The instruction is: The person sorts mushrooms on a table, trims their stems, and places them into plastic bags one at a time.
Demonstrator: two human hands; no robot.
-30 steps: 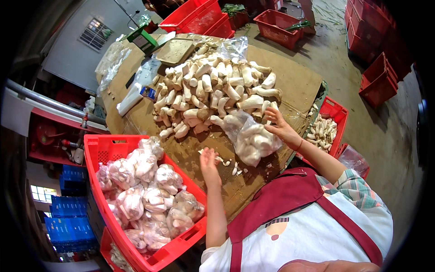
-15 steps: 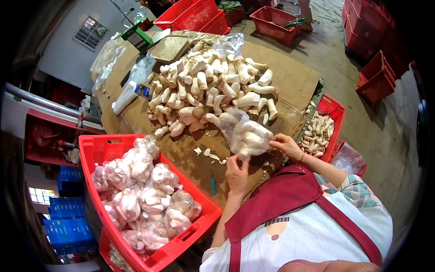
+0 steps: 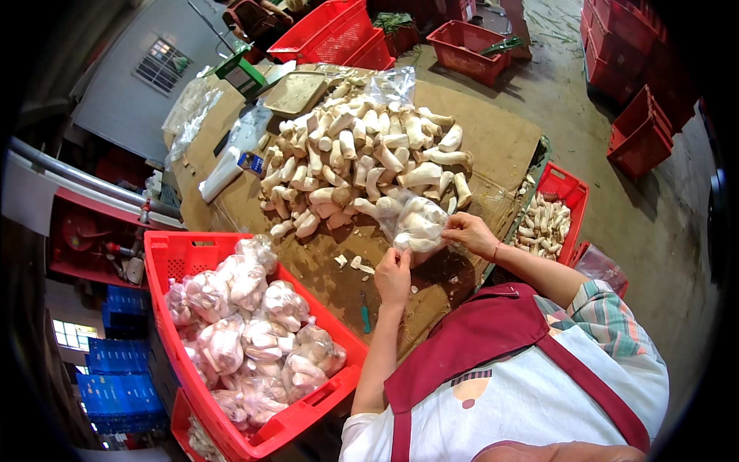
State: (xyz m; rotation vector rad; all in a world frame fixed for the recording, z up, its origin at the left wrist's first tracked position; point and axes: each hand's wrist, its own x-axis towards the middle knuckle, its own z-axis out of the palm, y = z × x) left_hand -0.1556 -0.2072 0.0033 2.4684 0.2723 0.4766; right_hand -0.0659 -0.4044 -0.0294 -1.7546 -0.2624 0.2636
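Observation:
A clear plastic bag of mushrooms (image 3: 420, 223) lies at the near edge of a big heap of loose, thick-stemmed king oyster mushrooms (image 3: 362, 146). My left hand (image 3: 393, 276) pinches the bag's near left edge between thumb and fingers. On its right side my right hand (image 3: 471, 236) grips the plastic too, fingers closed. The mushrooms inside press together in a rounded bundle, and the bag's far part rests against the heap. To the left, a red crate (image 3: 356, 371) holds several tied bags of mushrooms (image 3: 265, 339).
A teal-handled knife (image 3: 366, 314) and mushroom scraps (image 3: 360, 265) lie on the cardboard-covered table (image 3: 493, 131). Beyond the heap stand a green scale (image 3: 242, 75) and a tray (image 3: 295, 92). A red basket of small mushroom pieces (image 3: 573, 192) stands right of the table.
Both hands have shifted slightly up and left in the picture with the bag. Its bundle looks more compact, and the left fingers have closed on its edge.

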